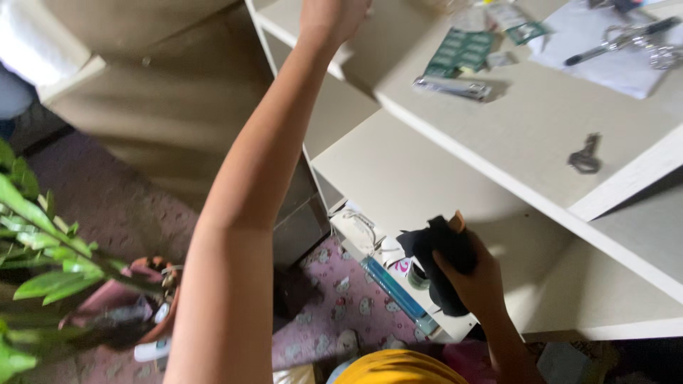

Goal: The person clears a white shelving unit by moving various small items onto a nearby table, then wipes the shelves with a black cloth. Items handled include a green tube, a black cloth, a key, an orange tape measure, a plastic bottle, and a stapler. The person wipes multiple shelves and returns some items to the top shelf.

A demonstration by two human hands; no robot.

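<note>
My left hand [331, 20] reaches far up to the top edge of the view and rests on the upper level of a cream desk [526, 135]; its fingers are cut off by the frame. My right hand [473, 274] is closed around a bunched black cloth [441, 249], held over the desk's lower shelf [398, 178]. Just left of the cloth, a blue tube-like item [395, 288] and a small white object lie at the shelf's front edge.
On the desk top lie a dark key [585, 156], a metal clip-like tool [454, 87], green blister packs [461, 51], paper with scissors and a pen [619, 39]. A potted green plant [64, 270] stands at the left on a patterned pink rug [334, 306]. A beige cabinet [163, 92] stands behind.
</note>
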